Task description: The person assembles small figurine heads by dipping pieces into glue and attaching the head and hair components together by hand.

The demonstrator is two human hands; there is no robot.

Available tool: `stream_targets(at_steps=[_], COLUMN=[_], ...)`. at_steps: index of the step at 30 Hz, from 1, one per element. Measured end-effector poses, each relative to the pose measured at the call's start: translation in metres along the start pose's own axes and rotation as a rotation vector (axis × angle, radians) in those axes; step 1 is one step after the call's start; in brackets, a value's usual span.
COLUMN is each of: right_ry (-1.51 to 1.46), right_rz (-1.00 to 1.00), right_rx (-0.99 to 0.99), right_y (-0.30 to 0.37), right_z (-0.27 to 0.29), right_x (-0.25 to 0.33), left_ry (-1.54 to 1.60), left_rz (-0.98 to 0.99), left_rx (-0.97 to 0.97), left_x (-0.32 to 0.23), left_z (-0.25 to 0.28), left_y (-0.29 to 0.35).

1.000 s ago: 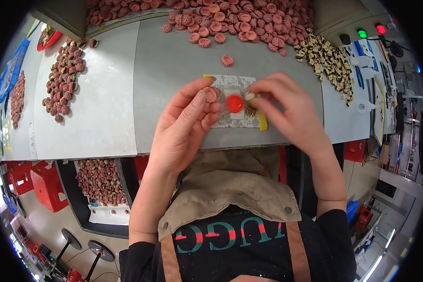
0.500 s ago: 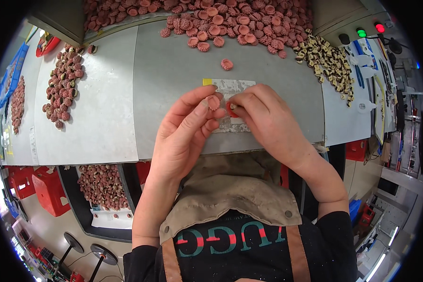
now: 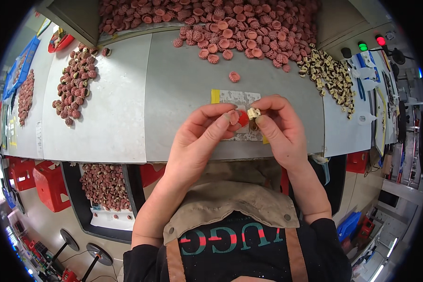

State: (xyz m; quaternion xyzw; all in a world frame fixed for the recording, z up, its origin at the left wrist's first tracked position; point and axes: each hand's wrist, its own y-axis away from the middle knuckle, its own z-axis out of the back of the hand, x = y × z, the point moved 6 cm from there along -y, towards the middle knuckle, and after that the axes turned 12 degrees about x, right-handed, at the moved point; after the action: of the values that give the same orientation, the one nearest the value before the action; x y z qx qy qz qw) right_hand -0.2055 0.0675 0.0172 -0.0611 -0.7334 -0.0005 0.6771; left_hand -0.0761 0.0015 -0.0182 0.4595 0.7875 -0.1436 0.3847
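Between the thumb and fingers of my left hand (image 3: 196, 141) is a small pink bumpy cup-shaped shell (image 3: 233, 117). My right hand (image 3: 284, 136) pinches a small cream-and-dark block (image 3: 254, 113), close to the shell but apart from it. A round red thing (image 3: 243, 119) shows between the two hands; its lower part is hidden. Below them a worn white mat (image 3: 237, 97) with yellow corners lies on the grey table. One loose pink shell (image 3: 234, 76) rests beyond the mat.
A big heap of pink shells (image 3: 249, 37) fills the back. Cream-and-dark blocks (image 3: 331, 77) are piled at right, filled pieces (image 3: 75, 84) at left. Under the table edge stands a black bin (image 3: 75, 202) of pieces, with a red stool (image 3: 49, 185) beside it.
My right hand has turned and lifted from the red thing, so the cream-and-dark block now shows in its fingers. My left hand keeps the shell. The whole view has shifted slightly.
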Motion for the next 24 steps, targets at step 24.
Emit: stream_targets(at_steps=[24], right_ry=[1.04], right_rz=[0.372], right_rx=[0.187], right_y=[-0.003], right_z=[-0.017], right_x=[0.036], left_ry=[-0.298], left_rz=[-0.23], left_rx=[0.115], left_x=[-0.007], left_z=[-0.005], left_y=[0.0])
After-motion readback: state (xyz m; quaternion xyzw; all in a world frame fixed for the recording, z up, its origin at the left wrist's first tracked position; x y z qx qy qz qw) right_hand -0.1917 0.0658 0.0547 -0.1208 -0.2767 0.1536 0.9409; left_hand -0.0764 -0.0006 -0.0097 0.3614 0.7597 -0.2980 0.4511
